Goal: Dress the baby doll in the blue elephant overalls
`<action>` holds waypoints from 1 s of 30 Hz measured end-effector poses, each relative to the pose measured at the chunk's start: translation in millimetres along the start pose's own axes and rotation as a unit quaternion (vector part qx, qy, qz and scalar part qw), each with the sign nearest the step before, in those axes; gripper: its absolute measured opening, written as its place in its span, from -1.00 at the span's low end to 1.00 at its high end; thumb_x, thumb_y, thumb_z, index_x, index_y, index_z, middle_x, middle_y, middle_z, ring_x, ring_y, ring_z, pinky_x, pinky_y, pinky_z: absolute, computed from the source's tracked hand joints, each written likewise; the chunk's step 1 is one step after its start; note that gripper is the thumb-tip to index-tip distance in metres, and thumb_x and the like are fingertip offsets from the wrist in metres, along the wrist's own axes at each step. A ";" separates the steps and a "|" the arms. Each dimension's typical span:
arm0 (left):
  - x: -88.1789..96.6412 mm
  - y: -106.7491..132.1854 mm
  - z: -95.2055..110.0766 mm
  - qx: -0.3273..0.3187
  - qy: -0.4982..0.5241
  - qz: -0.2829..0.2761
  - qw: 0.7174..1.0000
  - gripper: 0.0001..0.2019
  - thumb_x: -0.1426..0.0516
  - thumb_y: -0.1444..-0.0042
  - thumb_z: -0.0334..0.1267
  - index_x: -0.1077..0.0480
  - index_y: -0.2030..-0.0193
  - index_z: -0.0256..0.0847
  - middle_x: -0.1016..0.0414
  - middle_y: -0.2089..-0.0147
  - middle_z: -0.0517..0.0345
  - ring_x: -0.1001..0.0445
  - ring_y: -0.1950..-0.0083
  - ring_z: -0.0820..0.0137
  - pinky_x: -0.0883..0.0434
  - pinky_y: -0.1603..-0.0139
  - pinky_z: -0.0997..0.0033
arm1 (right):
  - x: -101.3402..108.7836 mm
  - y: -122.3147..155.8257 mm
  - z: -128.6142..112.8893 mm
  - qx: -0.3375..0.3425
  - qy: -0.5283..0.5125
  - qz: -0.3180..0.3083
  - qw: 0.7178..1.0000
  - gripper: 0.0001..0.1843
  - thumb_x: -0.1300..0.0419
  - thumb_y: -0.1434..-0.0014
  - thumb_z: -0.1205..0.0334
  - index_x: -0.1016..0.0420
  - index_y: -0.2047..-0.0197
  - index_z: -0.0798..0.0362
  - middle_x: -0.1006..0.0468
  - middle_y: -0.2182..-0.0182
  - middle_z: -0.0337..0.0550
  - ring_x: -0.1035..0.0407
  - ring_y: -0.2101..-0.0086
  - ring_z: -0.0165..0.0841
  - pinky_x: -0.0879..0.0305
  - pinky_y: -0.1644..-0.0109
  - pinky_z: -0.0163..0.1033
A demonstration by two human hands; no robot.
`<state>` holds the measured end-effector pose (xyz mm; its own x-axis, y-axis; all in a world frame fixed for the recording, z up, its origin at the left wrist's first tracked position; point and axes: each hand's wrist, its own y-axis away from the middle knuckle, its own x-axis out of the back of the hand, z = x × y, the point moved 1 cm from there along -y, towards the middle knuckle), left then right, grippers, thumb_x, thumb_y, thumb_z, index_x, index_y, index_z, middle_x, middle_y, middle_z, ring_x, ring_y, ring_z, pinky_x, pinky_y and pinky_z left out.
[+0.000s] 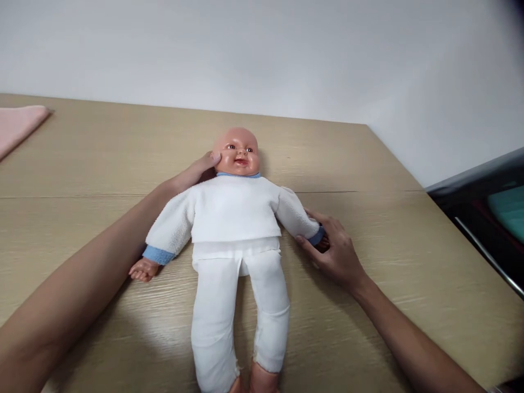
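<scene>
A baby doll [235,213] lies on its back on the wooden table, its bald head toward the far edge. It wears a white top with blue collar and cuffs, and white trousers. My left hand [208,164] holds the doll's head from the left, thumb on its cheek; the other fingers are mostly hidden behind the head and neck. With thumb and fingers on either side, my right hand [338,251] grips the sleeve end at the blue cuff [317,236]. The doll's other arm rests out to the left beside my forearm. Its feet are cut off by the frame's bottom.
The table [368,180] has a seam running across it, and its right edge slants down toward me. Part of a folded pink cloth [20,125] lies at the far left. Behind stands a pale wall [204,54]. A dark-framed object with a teal part [507,213] is beyond the right edge.
</scene>
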<state>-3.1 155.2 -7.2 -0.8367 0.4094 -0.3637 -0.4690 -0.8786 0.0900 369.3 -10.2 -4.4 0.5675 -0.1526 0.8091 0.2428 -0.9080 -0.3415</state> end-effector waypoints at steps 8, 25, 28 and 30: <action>14.6 4.5 9.4 -0.043 -0.142 0.044 0.988 0.04 -0.62 0.06 0.08 -0.29 -0.51 0.04 -0.56 -0.39 -0.08 -0.44 -0.52 -0.24 -0.38 -0.58 -0.26 | -0.3 0.1 1.5 -0.013 -0.013 -0.005 1.000 -0.46 -0.36 -0.46 -0.03 -0.45 -0.41 -0.08 -0.68 -0.19 0.10 -0.58 -0.15 0.04 -0.50 -0.28 0.19; 11.1 9.3 9.2 -0.037 -0.146 0.053 0.987 -0.05 -0.57 -0.06 0.12 -0.38 -0.53 -0.01 -0.58 -0.46 0.14 -0.36 -0.59 -0.17 -0.33 -0.60 -0.18 | -5.2 2.3 7.2 -0.007 -0.011 0.001 1.000 -0.46 -0.33 -0.48 -0.06 -0.43 -0.41 -0.06 -0.63 -0.22 0.11 -0.54 -0.18 0.05 -0.48 -0.30 0.23; 15.7 20.8 4.7 -0.046 -0.109 0.111 0.987 -0.09 -0.54 -0.14 0.17 -0.37 -0.54 0.01 -0.52 -0.52 0.01 -0.34 -0.63 -0.05 -0.25 -0.69 -0.14 | -6.4 1.3 5.6 -0.002 0.023 0.047 0.999 -0.39 -0.34 -0.45 -0.07 -0.40 -0.45 -0.05 -0.54 -0.26 0.18 -0.44 -0.25 0.13 -0.42 -0.37 0.35; 17.9 35.3 2.2 -0.065 -0.077 0.160 0.982 -0.23 -0.49 -0.22 0.16 -0.43 -0.47 -0.01 -0.55 -0.50 -0.01 -0.35 -0.64 0.10 -0.19 -0.74 0.01 | -1.1 3.0 -2.9 0.001 0.042 0.079 0.996 -0.38 -0.33 -0.45 -0.06 -0.40 -0.46 -0.04 -0.50 -0.29 0.21 -0.40 -0.30 0.17 -0.38 -0.39 0.41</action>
<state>-35.3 132.0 -8.5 -0.9732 0.1302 -0.1898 -0.1426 -0.9883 0.0533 367.2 -13.8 -4.9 0.5305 -0.3268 0.7822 0.1574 -0.8687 -0.4697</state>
